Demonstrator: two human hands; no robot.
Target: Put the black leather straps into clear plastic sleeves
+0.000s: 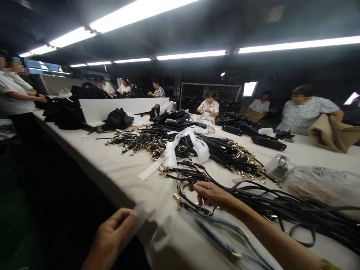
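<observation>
My right hand point(211, 195) reaches across the white table point(112, 165) and pinches a thin black strap point(194, 205) with a gold clasp at its end. My left hand point(114, 230) is closed on the edge of a clear plastic bag point(168, 228) at the near table edge. Loose black straps point(281, 204) with gold clips lie just beyond my right hand. A large bundle of black straps point(219, 150), tied with white ribbon point(194, 144), stretches across the middle of the table.
A small metal and plastic item point(278, 167) and a clear bag with contents point(323, 183) lie at right. Black bags point(118, 119) and flat black pieces point(268, 142) sit farther back. Several other people work along both sides of the table.
</observation>
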